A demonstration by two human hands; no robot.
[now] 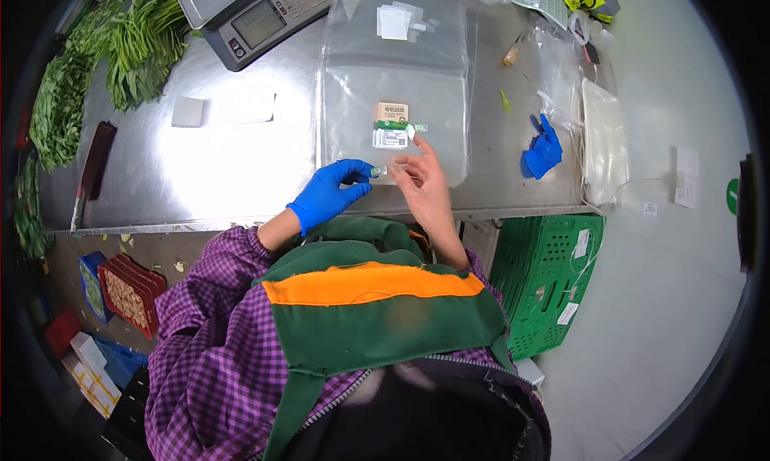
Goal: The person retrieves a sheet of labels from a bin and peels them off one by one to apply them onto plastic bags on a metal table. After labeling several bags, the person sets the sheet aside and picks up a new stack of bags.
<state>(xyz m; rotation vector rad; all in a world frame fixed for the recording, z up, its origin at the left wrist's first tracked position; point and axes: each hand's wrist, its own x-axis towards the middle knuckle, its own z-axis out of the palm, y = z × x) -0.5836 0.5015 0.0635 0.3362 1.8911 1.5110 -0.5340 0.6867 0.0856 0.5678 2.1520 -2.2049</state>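
My left hand [331,190], in a blue glove, pinches a small green-and-white sticker [378,171] between thumb and fingers. My bare right hand [422,182] is just right of it, fingers apart and slightly bent, thumb close to the sticker's right end. A small white piece [411,131] shows at the right index fingertip. Beyond the hands, a printed label [391,115] in brown and green, with a white barcode part, lies on clear plastic bags [353,100]. Another small green-and-white sticker [421,127] is beside it.
Leafy greens [144,44] and a scale [261,20] stand at the back left of the metal table [265,132]. White labels [394,23] lie on the bags. A blue glove [544,148] is on the right. Green crates [545,285] stand below the table edge.
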